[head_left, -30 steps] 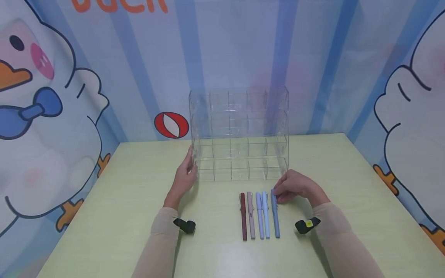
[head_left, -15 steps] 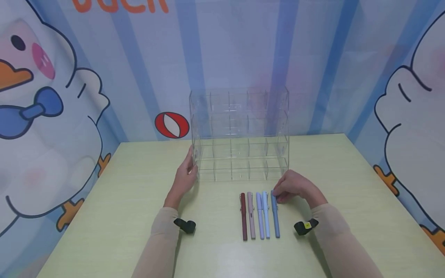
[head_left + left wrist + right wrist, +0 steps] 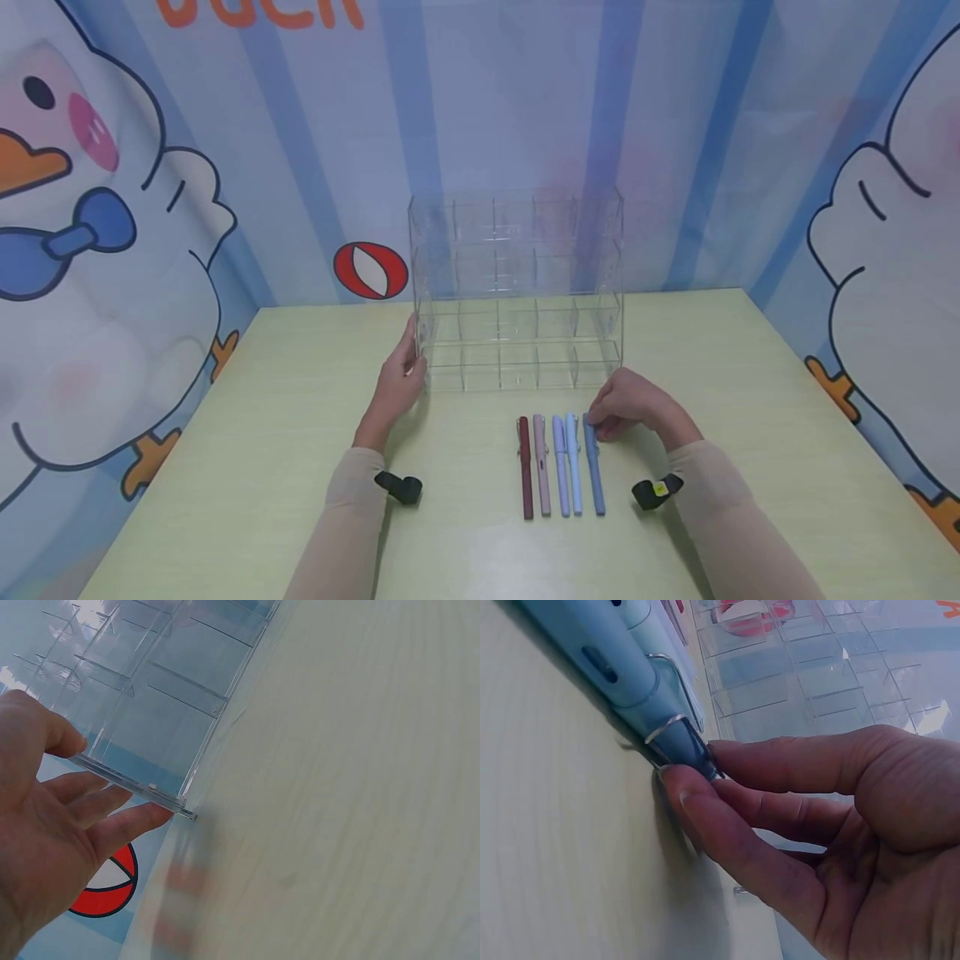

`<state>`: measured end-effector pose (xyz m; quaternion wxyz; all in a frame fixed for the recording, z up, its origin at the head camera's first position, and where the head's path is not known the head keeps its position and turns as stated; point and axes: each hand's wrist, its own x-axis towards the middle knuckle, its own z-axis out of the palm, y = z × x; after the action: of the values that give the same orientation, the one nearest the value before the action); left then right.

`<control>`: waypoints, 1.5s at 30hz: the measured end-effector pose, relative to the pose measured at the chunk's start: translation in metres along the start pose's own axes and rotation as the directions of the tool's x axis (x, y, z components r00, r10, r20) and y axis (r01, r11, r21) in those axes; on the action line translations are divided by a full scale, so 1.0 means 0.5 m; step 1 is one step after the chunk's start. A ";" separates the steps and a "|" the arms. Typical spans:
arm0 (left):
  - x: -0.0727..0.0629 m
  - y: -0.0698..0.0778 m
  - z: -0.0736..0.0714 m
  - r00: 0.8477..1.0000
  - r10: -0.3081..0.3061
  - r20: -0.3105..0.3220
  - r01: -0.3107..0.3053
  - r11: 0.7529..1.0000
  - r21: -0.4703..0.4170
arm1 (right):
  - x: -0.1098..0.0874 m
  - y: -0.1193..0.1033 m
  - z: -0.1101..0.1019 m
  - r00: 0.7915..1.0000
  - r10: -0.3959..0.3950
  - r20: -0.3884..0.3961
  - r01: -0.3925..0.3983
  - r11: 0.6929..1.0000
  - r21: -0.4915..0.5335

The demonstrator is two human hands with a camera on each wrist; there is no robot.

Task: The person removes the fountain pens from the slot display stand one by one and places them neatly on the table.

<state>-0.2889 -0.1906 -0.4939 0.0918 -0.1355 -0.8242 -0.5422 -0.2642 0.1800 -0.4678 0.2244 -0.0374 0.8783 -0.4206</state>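
A clear plastic organizer (image 3: 517,364), divided into small compartments in tiers, stands upright on the table. My left hand (image 3: 397,379) holds its left side panel, thumb on one face and fingers on the other, as the left wrist view shows. With thumb and fingertips, my right hand (image 3: 637,400) pinches the clip end of a blue pen (image 3: 595,471) lying on the table. In the right wrist view the blue pen (image 3: 619,664) runs up to the upper left from my fingertips. Left of it lie a light blue pen (image 3: 574,475), a lavender pen (image 3: 562,475), a mauve pen (image 3: 542,475) and a dark red pen (image 3: 527,475).
All of this is on a pale wood-grain table (image 3: 247,467). Its back edge meets a blue striped backdrop (image 3: 502,100) with duck drawings. The pens lie side by side just in front of the organizer, light blue and lavender closest together.
The blue pen has slid very slightly toward me, with my right hand and wrist shifting a little left. My left hand, the organizer and the other pens have stayed put.
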 end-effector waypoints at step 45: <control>-0.031 0.091 -0.013 0.999 -0.024 0.035 0.024 1.000 0.013 | 0.000 -0.003 0.006 0.999 -0.010 0.036 0.010 1.000 0.002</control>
<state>-0.2596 -0.1815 -0.4562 0.0718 -0.1343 -0.8306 -0.5356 -0.2630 0.1770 -0.4683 0.2379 -0.0491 0.8737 -0.4215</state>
